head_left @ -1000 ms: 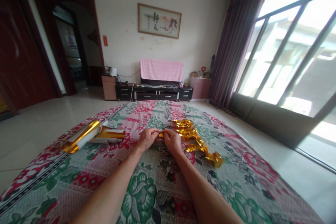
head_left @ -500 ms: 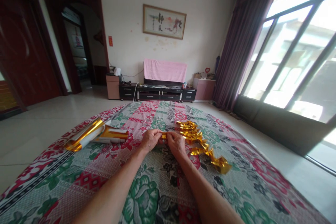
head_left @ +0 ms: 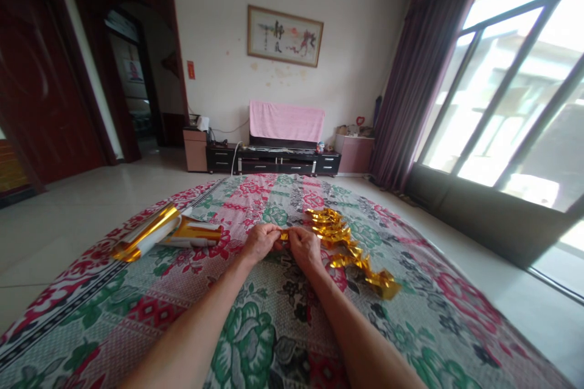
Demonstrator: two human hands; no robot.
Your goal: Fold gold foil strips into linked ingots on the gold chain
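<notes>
Between my two hands is a small piece of gold foil paper (head_left: 285, 235), mostly covered by fingers. My left hand (head_left: 261, 242) pinches its left end, and my right hand (head_left: 305, 247) pinches the right end. Just right of my right hand lies a row of folded gold foil pieces (head_left: 335, 234), with pointed, crumpled ends. Over to the left rest rolled sheets of gold foil paper (head_left: 198, 232), white on the reverse, partly curled open. All of it lies on a flowered cloth (head_left: 246, 340) in red, green and grey.
Beyond the cloth's far edge stands a low black TV cabinet (head_left: 260, 165) with a pink towel (head_left: 286, 120) draped above it. A purple curtain (head_left: 406, 73) and large windows are on the right. A dark red door (head_left: 45, 85) is at left.
The hands hold nearly the same pose on the foil piece. The whole view has shifted very slightly; the foil pieces and rolls have not moved.
</notes>
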